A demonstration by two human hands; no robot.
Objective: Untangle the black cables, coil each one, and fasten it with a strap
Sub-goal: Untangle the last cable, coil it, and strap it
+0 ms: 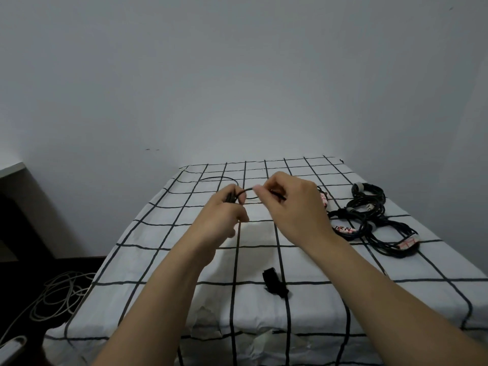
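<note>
Plain room, seemingly a home: a table [148, 262] under a black-gridded white cloth [317, 299] meets a bare wall [237, 75] at 12 o'clock; pale cords [60, 294] on the dark floor [23, 276] at 8 o'clock

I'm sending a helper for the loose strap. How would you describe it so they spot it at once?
Start at the big white cloth with black grid lines. Near its front edge, between the person's forearms, lies the black strap. Unlike the coiled black cables at the right, it is a short, flat strip lying alone.
</note>
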